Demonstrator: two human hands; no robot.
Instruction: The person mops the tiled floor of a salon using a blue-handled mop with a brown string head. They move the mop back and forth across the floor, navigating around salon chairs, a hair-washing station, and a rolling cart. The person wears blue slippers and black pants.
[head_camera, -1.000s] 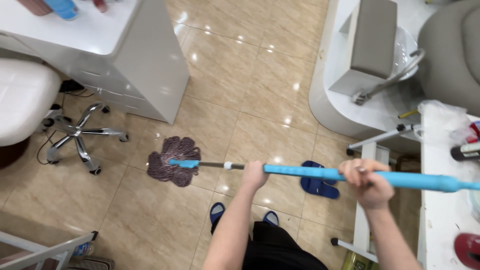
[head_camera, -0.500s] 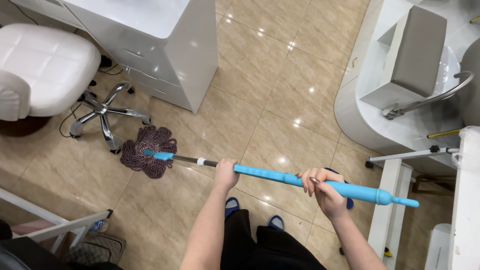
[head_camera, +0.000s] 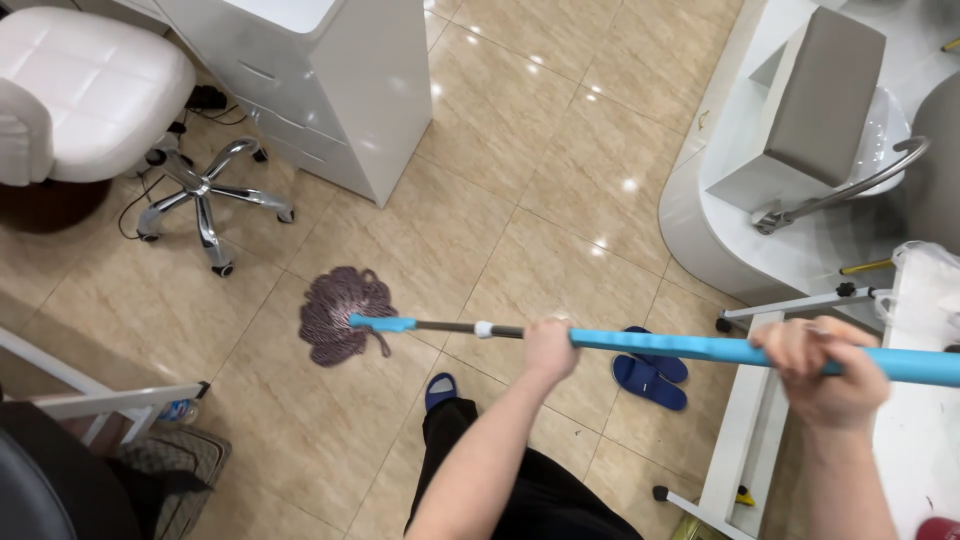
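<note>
Blue along most of its length, the mop handle (head_camera: 700, 348) runs nearly level across the lower half of the view, from about 9 o'clock of the person's body out past 3 o'clock, where it leaves the frame; both hands are clamped on it. The left hand (head_camera: 550, 348) is wrapped around the handle close to where the blue sleeve gives way to a thin dark metal rod; the right hand (head_camera: 825, 368) is closed around the blue part farther along, well apart from the left, at its 3 o'clock; fingers of both curl over the top of the pole. The mop head (head_camera: 340, 315), a flat spread of greyish-purple strings, lies on the tan tiled floor (head_camera: 520, 200) at 9 o'clock of the left hand, with a short blue socket joining it to the rod.

At 12 o'clock of the mop head stands a white cabinet (head_camera: 340, 90); at its 10 o'clock, a white padded chair (head_camera: 80, 90) on a chrome wheeled base. A pair of blue slippers (head_camera: 650, 375) lies on the tiles just beneath the handle, between the two hands; the person's own blue-shod foot (head_camera: 440, 388) shows at 7 o'clock of the left hand. A white curved basin unit (head_camera: 800, 200) with a grey block on it fills the 1 o'clock corner.
</note>
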